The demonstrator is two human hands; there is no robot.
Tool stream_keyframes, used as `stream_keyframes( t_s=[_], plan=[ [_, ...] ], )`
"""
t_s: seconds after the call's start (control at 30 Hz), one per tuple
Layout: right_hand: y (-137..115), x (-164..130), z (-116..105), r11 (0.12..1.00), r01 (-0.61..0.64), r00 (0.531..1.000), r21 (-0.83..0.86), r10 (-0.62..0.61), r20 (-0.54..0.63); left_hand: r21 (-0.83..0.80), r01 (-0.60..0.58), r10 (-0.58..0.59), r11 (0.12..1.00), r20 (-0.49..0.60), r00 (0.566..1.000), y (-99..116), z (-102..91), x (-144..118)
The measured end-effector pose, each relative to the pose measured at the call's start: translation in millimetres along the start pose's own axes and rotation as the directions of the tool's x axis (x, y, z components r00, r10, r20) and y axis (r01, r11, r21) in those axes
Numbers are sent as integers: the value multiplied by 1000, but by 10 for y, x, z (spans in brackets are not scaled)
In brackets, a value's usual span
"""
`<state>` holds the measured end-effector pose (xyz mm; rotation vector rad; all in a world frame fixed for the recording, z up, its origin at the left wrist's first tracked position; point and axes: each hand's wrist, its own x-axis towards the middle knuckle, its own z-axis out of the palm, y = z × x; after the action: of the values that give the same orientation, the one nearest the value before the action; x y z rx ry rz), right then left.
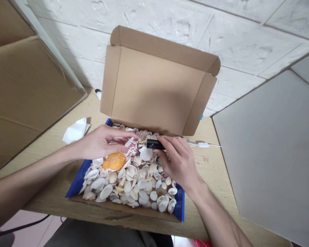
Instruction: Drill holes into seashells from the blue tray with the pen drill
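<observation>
Here, left hand [100, 142] pinches a small white-and-red patterned seashell [131, 144], right hand [179, 161] grips a black cylindrical tool [154, 144], over the open blue-sided cardboard box [77, 180] near the surface's [211, 164] front edge.

Bright, even, soft light fills the scene. The raised box lid [154, 92] casts a faint shadow on the far white wall [92, 44] at left. No glare. Focus is sharp centrally; wide-angle distortion bends lines near the edges.

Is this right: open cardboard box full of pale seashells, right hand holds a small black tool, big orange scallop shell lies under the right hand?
Not quite. The head view shows the big orange scallop shell under the left hand, not the right. The rest holds: open cardboard box full of pale seashells, right hand holding the small black tool.
</observation>
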<state>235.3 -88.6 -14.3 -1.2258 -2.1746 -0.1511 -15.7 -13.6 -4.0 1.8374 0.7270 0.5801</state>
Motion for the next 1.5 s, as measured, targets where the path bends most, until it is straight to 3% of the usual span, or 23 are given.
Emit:
stream_keyframes(
  t_s=[0.27,0.47,0.7,1.27,1.5],
  plan=[
    [15,-7,1,1000,12,999,2,-12,-43,37,22,-22,999,10,1000,41,1,0],
    [-11,2,4,1000,-27,996,12,25,90,21,65,-65,998,-11,998,41,7,-2],
    [-2,2,-2,1000,-5,1000,-3,5,16,24,73,-73,997,5,997,72,-1,5],
    [8,-1,4,1000,-10,1000,-3,10,9,137,121,-124,983,17,992,72,-12,3],
    [-8,4,0,1000,-2,1000,11,1,26,45,117,-118,992,14,993,105,4,-1]
  ],
)
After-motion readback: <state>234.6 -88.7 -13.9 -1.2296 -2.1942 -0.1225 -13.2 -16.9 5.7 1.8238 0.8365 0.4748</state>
